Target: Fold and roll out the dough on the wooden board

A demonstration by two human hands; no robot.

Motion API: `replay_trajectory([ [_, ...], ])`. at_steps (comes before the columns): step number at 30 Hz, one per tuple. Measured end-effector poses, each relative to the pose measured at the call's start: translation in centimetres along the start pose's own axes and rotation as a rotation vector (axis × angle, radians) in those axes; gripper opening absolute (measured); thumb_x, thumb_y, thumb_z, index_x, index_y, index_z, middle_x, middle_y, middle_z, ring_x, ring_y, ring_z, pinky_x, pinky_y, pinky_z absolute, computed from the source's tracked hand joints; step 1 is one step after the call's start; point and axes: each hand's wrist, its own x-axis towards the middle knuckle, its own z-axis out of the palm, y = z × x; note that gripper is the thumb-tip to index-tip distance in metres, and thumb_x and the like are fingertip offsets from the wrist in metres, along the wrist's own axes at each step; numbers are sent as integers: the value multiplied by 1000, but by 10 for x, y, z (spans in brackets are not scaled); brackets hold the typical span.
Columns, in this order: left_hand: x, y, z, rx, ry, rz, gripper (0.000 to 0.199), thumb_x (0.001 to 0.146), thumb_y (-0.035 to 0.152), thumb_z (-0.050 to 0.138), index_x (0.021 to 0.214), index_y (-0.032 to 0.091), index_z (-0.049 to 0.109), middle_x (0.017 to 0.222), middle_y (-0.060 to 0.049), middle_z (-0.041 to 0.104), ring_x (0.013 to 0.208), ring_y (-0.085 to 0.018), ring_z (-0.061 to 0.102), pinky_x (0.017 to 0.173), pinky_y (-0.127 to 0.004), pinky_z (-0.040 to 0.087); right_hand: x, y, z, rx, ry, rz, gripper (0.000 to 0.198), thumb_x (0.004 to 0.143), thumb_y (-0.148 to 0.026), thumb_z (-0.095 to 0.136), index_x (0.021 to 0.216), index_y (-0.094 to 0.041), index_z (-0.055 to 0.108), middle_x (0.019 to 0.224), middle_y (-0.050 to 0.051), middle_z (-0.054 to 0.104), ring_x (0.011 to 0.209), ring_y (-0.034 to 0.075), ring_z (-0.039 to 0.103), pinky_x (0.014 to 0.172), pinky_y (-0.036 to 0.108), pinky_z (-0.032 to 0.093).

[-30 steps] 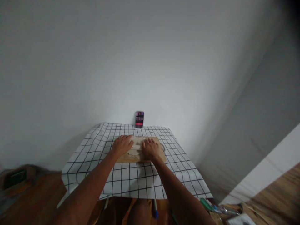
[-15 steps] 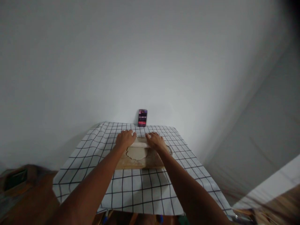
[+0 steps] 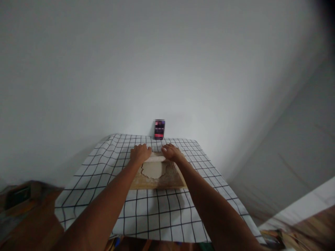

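A pale rolling pin (image 3: 157, 158) lies crosswise over the far part of a flat sheet of dough (image 3: 154, 170). The dough has a ragged left edge and rests on a floured wooden board (image 3: 171, 182). My left hand (image 3: 140, 152) is closed over the pin's left end, and my right hand (image 3: 171, 152) grips its right end. Both hands hide the ends of the pin, and my fingertips are partly out of sight on its far side.
A white cloth with black checks (image 3: 146, 216) covers the table. Against the pale wall (image 3: 162, 69) leans an upright phone-like object (image 3: 159, 129) with a blurred screen. Down on the left, a brownish box-like thing (image 3: 19, 197) stands beside the table.
The rolling pin and both hands have shifted slightly away from me, toward the board's far edge. More of the dough shows in front of the pin.
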Motion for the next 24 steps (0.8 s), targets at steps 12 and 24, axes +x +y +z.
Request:
replay_trajectory([
  [12,-55,-2,13,73,204,121,46,110,33,40,117,9,78,120,-24,79,119,-39,69,98,-52,51,-66,-12,-4,-104,33,17,46,118,-40,30,135,-25,71,145,9,72,143,26,58,115,45,47],
  [24,-106,2,-16,-82,110,168,34,106,33,51,121,24,81,133,-10,81,130,-31,71,112,-46,52,-104,-23,-5,-91,27,7,46,119,-36,29,143,-25,67,161,10,61,156,26,47,123,48,40],
])
